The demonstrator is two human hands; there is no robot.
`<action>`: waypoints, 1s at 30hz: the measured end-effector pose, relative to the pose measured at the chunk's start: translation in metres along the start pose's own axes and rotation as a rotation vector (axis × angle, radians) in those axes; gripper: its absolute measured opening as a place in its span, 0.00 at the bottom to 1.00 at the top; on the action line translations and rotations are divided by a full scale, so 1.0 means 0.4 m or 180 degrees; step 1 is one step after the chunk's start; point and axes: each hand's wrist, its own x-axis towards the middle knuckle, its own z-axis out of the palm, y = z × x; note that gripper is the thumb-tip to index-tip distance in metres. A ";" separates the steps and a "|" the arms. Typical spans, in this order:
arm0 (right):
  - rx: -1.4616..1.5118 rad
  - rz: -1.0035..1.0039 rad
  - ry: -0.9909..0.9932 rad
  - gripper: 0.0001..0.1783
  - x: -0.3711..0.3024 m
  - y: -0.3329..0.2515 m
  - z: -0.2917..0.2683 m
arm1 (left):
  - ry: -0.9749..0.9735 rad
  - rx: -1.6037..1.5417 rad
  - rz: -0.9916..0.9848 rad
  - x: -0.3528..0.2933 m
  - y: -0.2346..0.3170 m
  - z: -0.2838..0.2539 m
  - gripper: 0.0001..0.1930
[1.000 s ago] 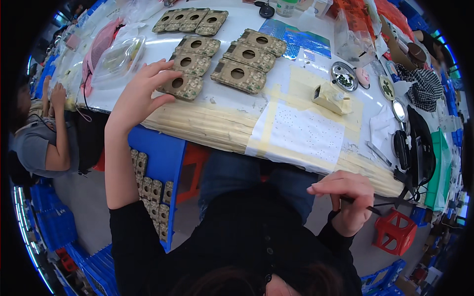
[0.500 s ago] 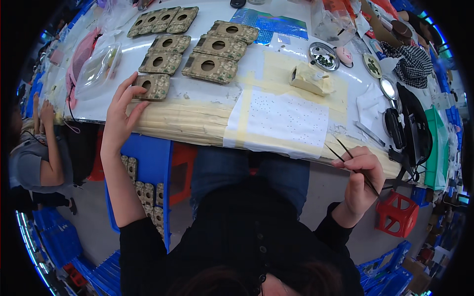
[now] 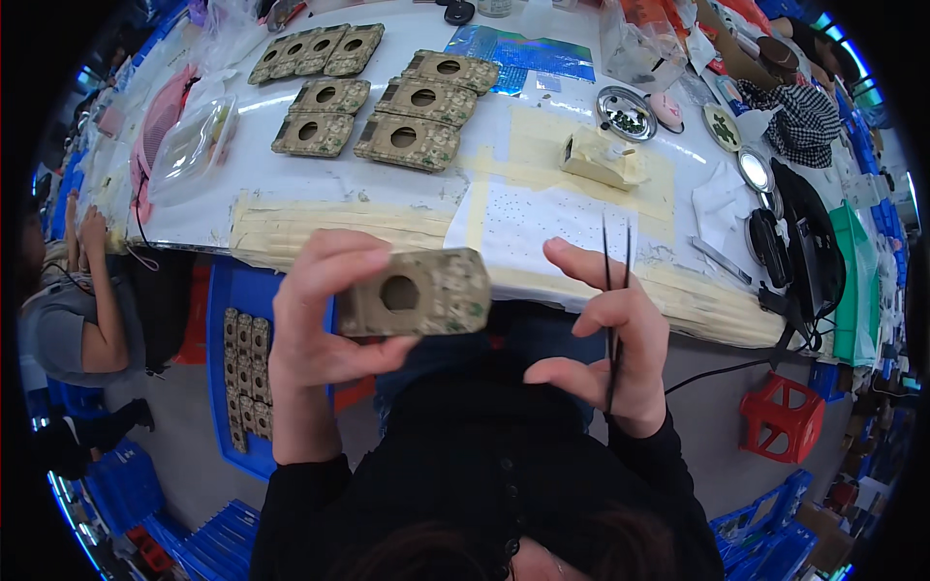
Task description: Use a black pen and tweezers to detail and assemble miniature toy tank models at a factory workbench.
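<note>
In front of my body, clear of the table edge, my left hand [image 3: 312, 315] grips a camouflage toy tank hull [image 3: 453, 290] by one end. A dark round hole sits in its upper face. My right hand [image 3: 635, 334] is a little to the right of the hull, apart from it, its thumb and forefinger spread. Black tweezers [image 3: 611, 373] are held in that hand, points upward and parted, with nothing between them. More camouflage hulls [image 3: 436, 147] lie in groups at the far left of the table.
A white dotted sheet [image 3: 523, 228] is taped at the table's front, below a cream block [image 3: 596, 160]. Beyond stands a round metal dish [image 3: 606, 101] with small green pieces. Left of my legs, a blue tray [image 3: 223, 290] holds several hulls. A red stool [image 3: 780, 416] stands at right.
My left hand has lifted the nearest hull off the table and brought it toward my body. My right hand has moved left toward it, tweezers now pointing upward.
</note>
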 end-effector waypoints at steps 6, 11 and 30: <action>0.0229 0.0107 0.0063 0.26 0.011 -0.006 0.018 | 0.0152 -0.1187 0.0268 0.021 -0.011 0.115 0.42; 0.0205 0.0069 0.0534 0.27 0.012 -0.008 0.040 | 0.0971 -0.4105 -0.1631 0.011 0.043 0.238 0.51; -0.2357 0.0264 0.0843 0.12 0.128 0.189 -0.123 | 0.1111 -0.7210 -0.2518 0.116 -0.016 0.246 0.31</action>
